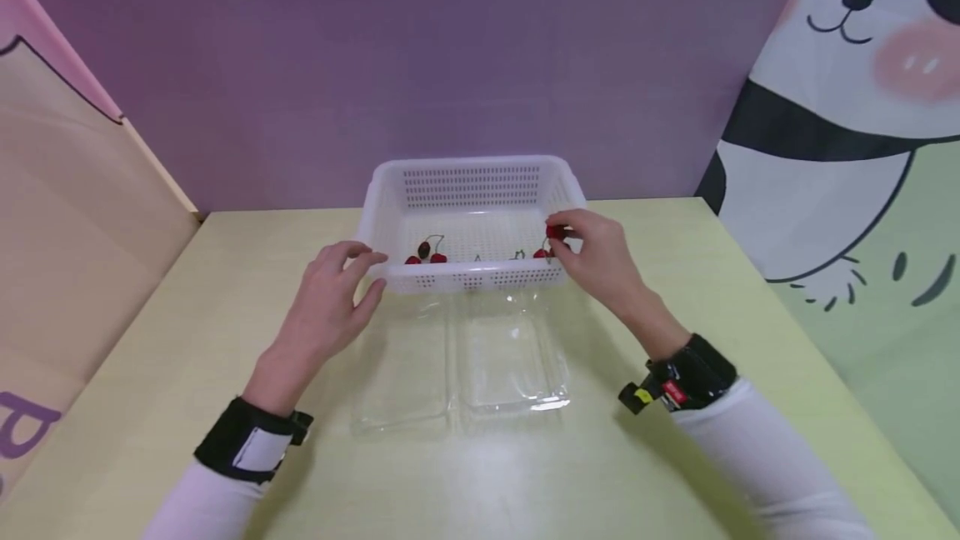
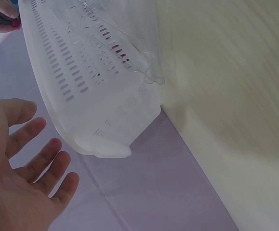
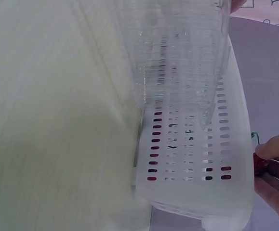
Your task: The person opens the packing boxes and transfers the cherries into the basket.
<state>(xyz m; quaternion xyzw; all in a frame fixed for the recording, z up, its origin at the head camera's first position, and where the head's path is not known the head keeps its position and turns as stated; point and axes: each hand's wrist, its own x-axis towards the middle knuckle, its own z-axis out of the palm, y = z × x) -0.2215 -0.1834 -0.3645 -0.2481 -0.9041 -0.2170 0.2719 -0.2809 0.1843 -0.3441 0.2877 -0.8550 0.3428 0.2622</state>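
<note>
My right hand (image 1: 600, 261) pinches a red cherry (image 1: 555, 232) between thumb and fingers, over the front right rim of a white perforated basket (image 1: 480, 278). In the right wrist view this cherry (image 3: 259, 164) shows a thin green stem. At the basket's front left corner is my left hand (image 1: 322, 302), its fingers spread and relaxed with nothing held, as the left wrist view also shows. More cherries (image 1: 438, 258) lie inside along the front wall, partly hidden by it. Red patches show through the basket's slots in the right wrist view.
A clear plastic clamshell box (image 1: 513, 365) lies opened out on the pale table (image 1: 480, 490), directly in front of the basket. Behind the basket rises a purple backdrop (image 1: 465, 65). A panda print (image 1: 832, 107) covers the right side.
</note>
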